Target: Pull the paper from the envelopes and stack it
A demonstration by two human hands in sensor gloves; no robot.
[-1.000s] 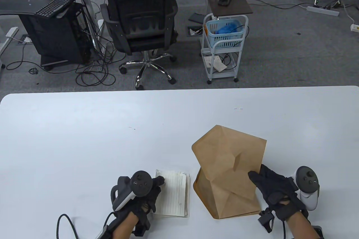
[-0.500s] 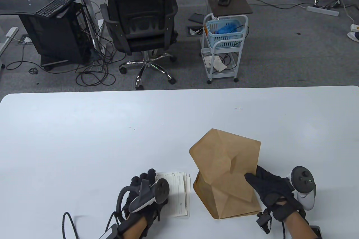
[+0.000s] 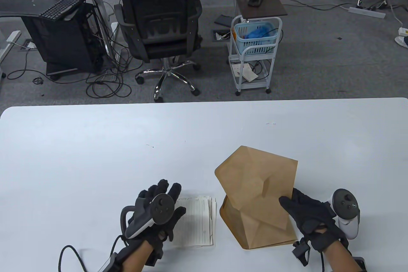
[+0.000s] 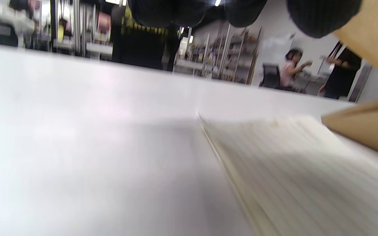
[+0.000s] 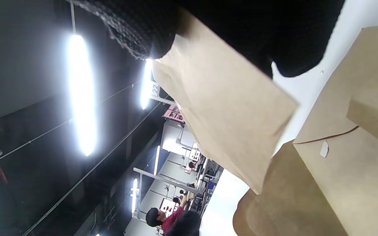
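**Envelope held up at right, sheets flat at left**

Envelope contents not visible (mouth hidden in every view). Left wrist view blurred; only fingertips show at its top edge. Right hand (image 3: 314, 217) grips the raised brown envelope (image 3: 258, 186) by its near right corner, above a second envelope (image 3: 255, 230) lying on the desk (image 3: 95, 150). Left hand (image 3: 156, 211) hovers with fingers spread, holding nothing, over the left edge of the lined paper stack (image 3: 199, 221), just beside the envelopes.
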